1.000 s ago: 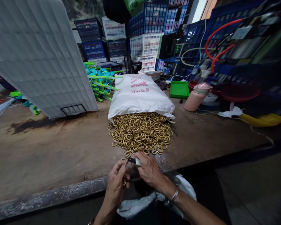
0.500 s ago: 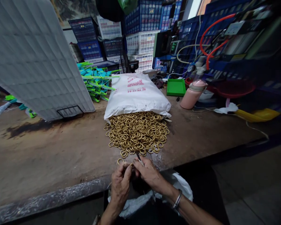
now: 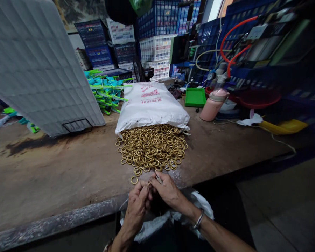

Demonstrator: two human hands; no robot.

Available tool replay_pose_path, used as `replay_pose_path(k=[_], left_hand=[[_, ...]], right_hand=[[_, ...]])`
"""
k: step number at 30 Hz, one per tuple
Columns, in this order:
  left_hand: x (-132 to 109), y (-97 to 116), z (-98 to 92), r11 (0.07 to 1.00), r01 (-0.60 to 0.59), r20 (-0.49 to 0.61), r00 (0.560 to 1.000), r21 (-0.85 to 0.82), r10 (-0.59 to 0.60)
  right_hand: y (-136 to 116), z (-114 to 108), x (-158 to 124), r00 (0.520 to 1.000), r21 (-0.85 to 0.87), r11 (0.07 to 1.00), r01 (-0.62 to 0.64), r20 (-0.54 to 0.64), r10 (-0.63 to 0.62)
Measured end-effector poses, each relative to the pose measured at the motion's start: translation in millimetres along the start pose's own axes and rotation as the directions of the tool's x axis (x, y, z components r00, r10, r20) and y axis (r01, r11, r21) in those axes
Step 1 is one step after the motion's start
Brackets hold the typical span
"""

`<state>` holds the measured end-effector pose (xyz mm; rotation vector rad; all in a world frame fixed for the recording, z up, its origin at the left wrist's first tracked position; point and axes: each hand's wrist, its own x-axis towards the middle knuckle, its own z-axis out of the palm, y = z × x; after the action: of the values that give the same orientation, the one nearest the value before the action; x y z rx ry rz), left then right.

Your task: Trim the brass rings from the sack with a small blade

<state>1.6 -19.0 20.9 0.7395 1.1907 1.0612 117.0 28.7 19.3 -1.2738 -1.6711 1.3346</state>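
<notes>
My left hand (image 3: 138,203) is at the table's front edge, thumb and fingers pinched on a brass-coloured ring (image 3: 149,183) that is mostly hidden. My right hand (image 3: 169,191) meets it there, closed around a small metal blade-like tool (image 3: 159,178) whose tip points away from me; its exact kind is unclear. Just beyond both hands lies a heap of brass-coloured rings (image 3: 153,147), spilling from the mouth of a white printed sack (image 3: 152,108). One loose ring (image 3: 134,180) rests close to my left fingers. Below my hands is an open white bag (image 3: 152,229).
A tall white ribbed panel (image 3: 42,66) stands at left, beside green and turquoise plastic parts (image 3: 107,91). To the right are a green tray (image 3: 195,97), a pink bottle (image 3: 214,105) and a machine with red hoses (image 3: 223,38). Stacked crates (image 3: 157,49) line the back.
The view has shifted slightly. Both hands stay together at the table edge; the tool in my right hand has turned a little, and my left fingers have shifted on the ring.
</notes>
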Motion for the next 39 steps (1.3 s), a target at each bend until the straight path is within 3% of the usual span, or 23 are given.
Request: replay_pose_path(k=[5,10,18,23,26,29,35,39], left_hand=[[2.5,-7.0,-4.0,0.999,0.004,-0.037,0.999,-0.049,-0.006],[4.4,-5.4,-2.8,0.999,-0.007,-0.104,0.995,-0.038,0.003],[-5.4,-5.0,-6.0,0.997,-0.057,-0.106,0.992,0.053,0.062],[-22.5,1.9,-8.1,0.983,0.025,-0.010,1.000,-0.181,-0.027],[-23.6,5.2,-16.3,0.950,0.071,-0.035,0.996,-0.304,-0.085],[-20.1,5.1,-30.1,0.935,0.045,-0.057,0.996,-0.352,-0.069],[-17.0,8.0,-47.7,0.873,-0.011,-0.050,0.999,-0.487,-0.016],[-15.6,8.8,-51.8,0.831,0.029,-0.030,0.998,-0.555,-0.055]], right_hand=[[4.8,-4.1,-1.6,0.995,-0.240,0.969,0.055,-0.070,-0.074],[14.2,-2.1,-7.4,0.982,-0.479,0.858,0.185,0.128,-0.141],[11.5,-3.4,-4.7,0.988,-0.735,0.666,0.127,0.153,-0.020],[12.7,-4.7,7.5,0.996,-0.788,0.609,0.086,0.082,-0.034],[10.7,5.5,14.4,0.985,-0.756,0.632,0.171,0.128,-0.113],[8.9,19.7,21.9,0.963,-0.735,0.622,0.268,0.203,-0.175],[11.4,40.0,37.9,0.981,-0.832,0.521,0.192,0.181,-0.072],[12.8,40.5,41.2,0.986,-0.828,0.536,0.164,0.150,-0.070]])
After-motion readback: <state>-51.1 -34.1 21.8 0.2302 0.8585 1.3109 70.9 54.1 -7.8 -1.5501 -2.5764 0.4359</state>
